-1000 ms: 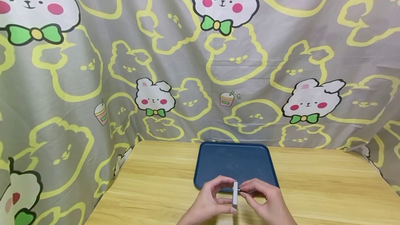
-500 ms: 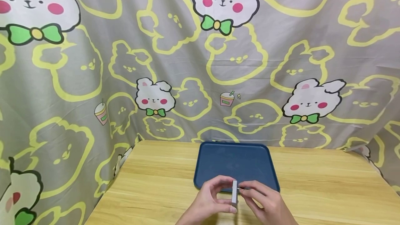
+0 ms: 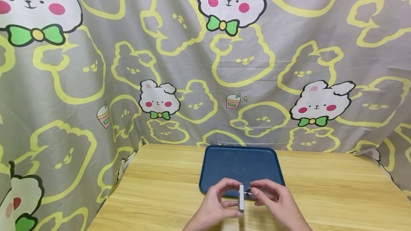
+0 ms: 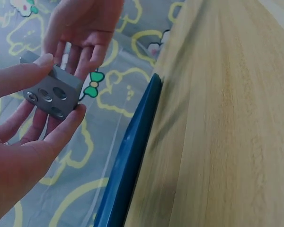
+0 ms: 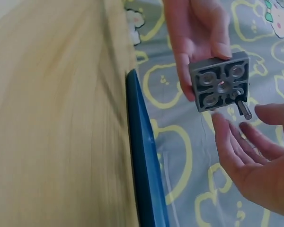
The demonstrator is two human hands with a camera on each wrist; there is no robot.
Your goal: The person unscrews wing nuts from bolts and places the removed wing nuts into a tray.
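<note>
My left hand (image 3: pixel 214 202) holds up a square grey metal plate (image 3: pixel 241 198) by its edges, thumb on one edge and fingers on the opposite one. The ribbed face of the plate (image 5: pixel 221 86), with round holes, shows in the right wrist view. A threaded screw (image 5: pixel 246 110) sticks out of one corner hole, with a small dark piece on its shaft beside the plate. My right hand (image 3: pixel 278 199) is around the screw's free end; in the right wrist view its thumb and fingers are spread, with a gap to the screw. The smoother face of the plate (image 4: pixel 52 97) appears in the left wrist view.
A dark blue tray (image 3: pixel 240 165) lies on the wooden table (image 3: pixel 160 177), just beyond my hands. Behind the table and along its left side hangs a grey curtain (image 3: pixel 192 67) with rabbit prints.
My right fingers, earlier close together at the dark piece on the screw, have spread and drawn slightly right, baring more of the screw. The left hand and plate stay nearly still.
</note>
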